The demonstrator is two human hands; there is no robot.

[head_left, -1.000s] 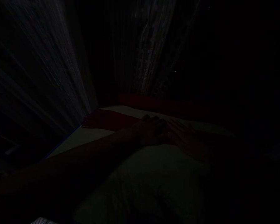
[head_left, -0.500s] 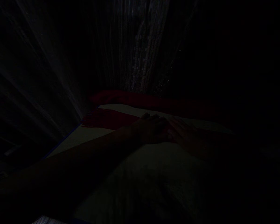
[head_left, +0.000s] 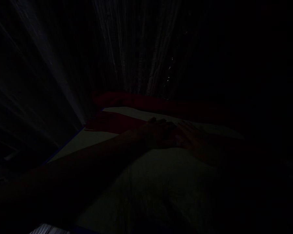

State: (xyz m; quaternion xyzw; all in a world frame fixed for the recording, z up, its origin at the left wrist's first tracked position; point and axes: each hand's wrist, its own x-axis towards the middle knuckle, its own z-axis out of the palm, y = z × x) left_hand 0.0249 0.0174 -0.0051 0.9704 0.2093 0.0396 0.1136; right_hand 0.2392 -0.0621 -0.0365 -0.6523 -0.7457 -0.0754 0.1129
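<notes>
A long red cloth with a fringed left end lies across a pale mat in very dim light. My left hand rests flat on the cloth, fingers stretched toward the right. Facing it, my right hand also lies flat with its fingers spread, pointing up and left. The fingertips of the two hands are close together over the cloth. Neither hand appears to grip anything. Darkness hides the cloth's right end and my right forearm.
Behind the mat runs a thick red roll of fabric. Hanging curtains rise at the left and back. The mat has a blue edge on its left side. A striped grey cloth shows at the bottom left.
The view has shifted very slightly and the curtain folds at the back look different. Both hands stay in nearly the same place on the red cloth.
</notes>
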